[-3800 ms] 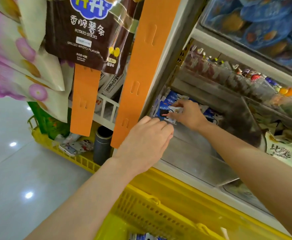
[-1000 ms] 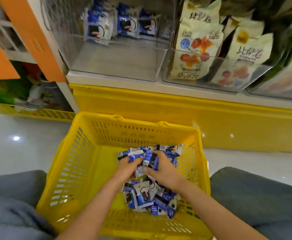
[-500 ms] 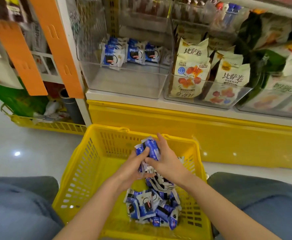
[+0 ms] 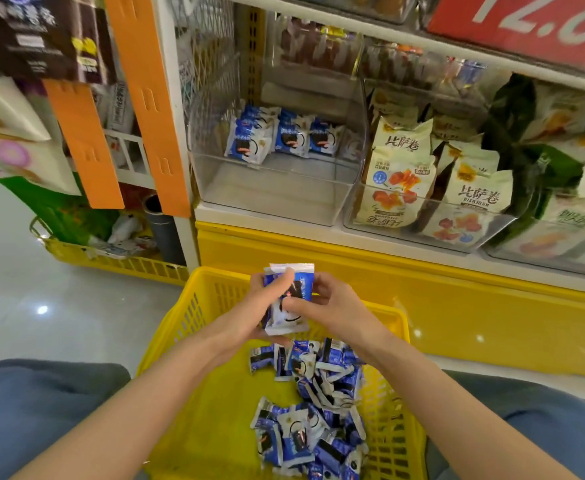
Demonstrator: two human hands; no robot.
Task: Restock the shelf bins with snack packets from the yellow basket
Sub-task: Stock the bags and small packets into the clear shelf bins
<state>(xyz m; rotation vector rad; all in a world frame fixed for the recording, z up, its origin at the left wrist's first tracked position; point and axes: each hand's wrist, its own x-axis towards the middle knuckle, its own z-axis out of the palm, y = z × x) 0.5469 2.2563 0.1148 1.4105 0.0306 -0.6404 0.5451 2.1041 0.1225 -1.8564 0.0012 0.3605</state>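
The left hand (image 4: 251,315) and the right hand (image 4: 339,311) are being curled round a small stack (image 4: 296,289) of blue packets, which is being pinched upright between them above the far rim of the yellow basket (image 4: 197,317). A loose pile (image 4: 315,410) of the same packets is being carried in the basket below. Beyond, a row (image 4: 284,136) is being kept at the back of the clear bin (image 4: 270,195) on the shelf, just beside cream bags (image 4: 398,174).

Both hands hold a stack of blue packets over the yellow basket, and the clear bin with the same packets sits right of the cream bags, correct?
Not quite: in the head view the clear bin sits left of the cream bags, not right. The rest holds: left hand and right hand hold the stack of blue packets over the yellow basket.
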